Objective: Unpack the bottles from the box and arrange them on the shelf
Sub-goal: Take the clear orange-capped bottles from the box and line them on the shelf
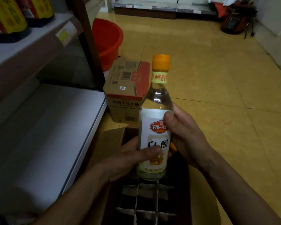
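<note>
A clear bottle (156, 132) with an orange cap and a white label stands upright in the air above the open cardboard box (113, 138). My left hand (128, 159) grips its lower part, thumb across the label. My right hand (183, 135) grips its upper label and shoulder from the right. Inside the box I see dark cardboard dividers (146, 200) and, behind the held bottle, one orange cap (173, 147). The white lower shelf (44, 135) lies to the left of the box.
A sealed carton (126, 90) sits on the floor beyond the open box. A red bucket (107, 41) stands behind it. Dark bottles with yellow labels (15, 15) stand on the upper shelf at top left. Yellow tiled floor spreads to the right.
</note>
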A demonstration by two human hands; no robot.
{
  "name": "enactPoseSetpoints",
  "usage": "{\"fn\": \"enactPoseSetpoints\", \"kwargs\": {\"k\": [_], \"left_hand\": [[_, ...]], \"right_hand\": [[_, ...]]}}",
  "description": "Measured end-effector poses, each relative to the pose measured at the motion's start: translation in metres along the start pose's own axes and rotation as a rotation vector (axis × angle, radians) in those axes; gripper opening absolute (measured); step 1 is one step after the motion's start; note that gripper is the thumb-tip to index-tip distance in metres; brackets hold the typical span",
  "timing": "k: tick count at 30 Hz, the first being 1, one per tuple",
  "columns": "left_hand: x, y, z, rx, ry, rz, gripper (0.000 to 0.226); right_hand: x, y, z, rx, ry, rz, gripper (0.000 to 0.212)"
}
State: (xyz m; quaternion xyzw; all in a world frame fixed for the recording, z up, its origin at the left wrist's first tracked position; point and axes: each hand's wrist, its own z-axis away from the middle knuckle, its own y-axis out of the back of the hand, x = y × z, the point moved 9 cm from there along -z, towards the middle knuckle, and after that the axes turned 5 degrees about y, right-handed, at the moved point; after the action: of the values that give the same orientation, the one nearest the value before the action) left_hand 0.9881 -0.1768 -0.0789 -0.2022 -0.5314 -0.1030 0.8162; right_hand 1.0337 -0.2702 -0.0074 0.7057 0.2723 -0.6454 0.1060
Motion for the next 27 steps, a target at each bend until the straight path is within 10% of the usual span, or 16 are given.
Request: {"fn": "enactPoseSetpoints", "kwargs": {"k": [8,27], "left_hand": [[-0.003,0.010,0.003,0.245,-0.105,-0.092,0.061],[-0.003,0.009,0.012,0.276,-0.047,0.035,0.066]], "right_hand": [[-0.007,0.010,-0.001,0.251,0.110,0.138,0.043],[0.016,0.009,0.011,0.161,-0.217,0.175,0.047]]}}
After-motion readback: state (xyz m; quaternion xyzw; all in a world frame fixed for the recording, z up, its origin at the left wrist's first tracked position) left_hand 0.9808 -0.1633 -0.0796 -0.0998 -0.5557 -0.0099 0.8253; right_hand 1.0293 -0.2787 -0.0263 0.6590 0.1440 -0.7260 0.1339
